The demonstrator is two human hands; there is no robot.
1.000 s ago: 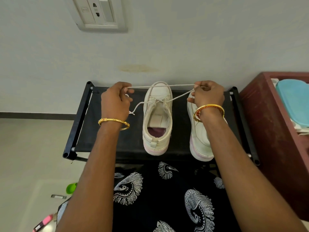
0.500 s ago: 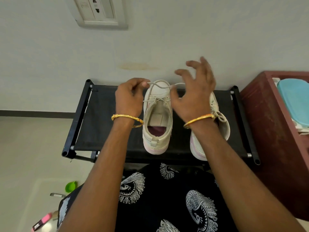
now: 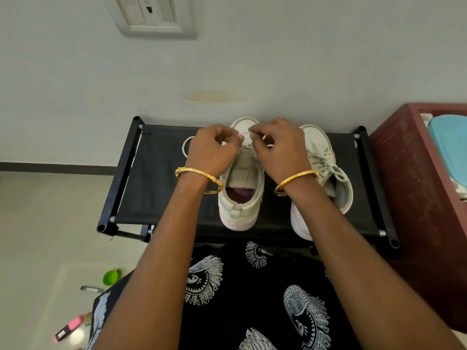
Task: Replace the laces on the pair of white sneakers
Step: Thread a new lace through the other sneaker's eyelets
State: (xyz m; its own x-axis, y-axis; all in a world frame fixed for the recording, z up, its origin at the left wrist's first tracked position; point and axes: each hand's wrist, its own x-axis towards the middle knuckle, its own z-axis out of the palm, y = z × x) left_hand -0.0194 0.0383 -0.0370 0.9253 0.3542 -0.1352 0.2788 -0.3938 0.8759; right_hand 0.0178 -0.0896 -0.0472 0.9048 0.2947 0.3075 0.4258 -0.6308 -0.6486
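Note:
Two white sneakers stand toes-to-wall on a black fabric rack (image 3: 161, 188). The left sneaker (image 3: 241, 198) sits in the middle; its white lace (image 3: 185, 147) loops out to the left of my left hand. My left hand (image 3: 213, 150) and my right hand (image 3: 278, 147) meet over this shoe's upper eyelets, fingers curled, each pinching a strand of the lace. The right sneaker (image 3: 326, 168) stands beside it, laced and tied with a bow, partly hidden by my right forearm.
A dark red cabinet (image 3: 414, 188) with a turquoise lid (image 3: 449, 147) stands right of the rack. A wall with a switch plate (image 3: 151, 16) rises behind. On the floor at lower left lie a green cup (image 3: 111, 276) and a pink marker (image 3: 68, 328).
A second ago my hands held the lace stretched wide apart. They have since come together over the middle sneaker, the right hand's spread fingers curling onto the lace, which now loops slack at left.

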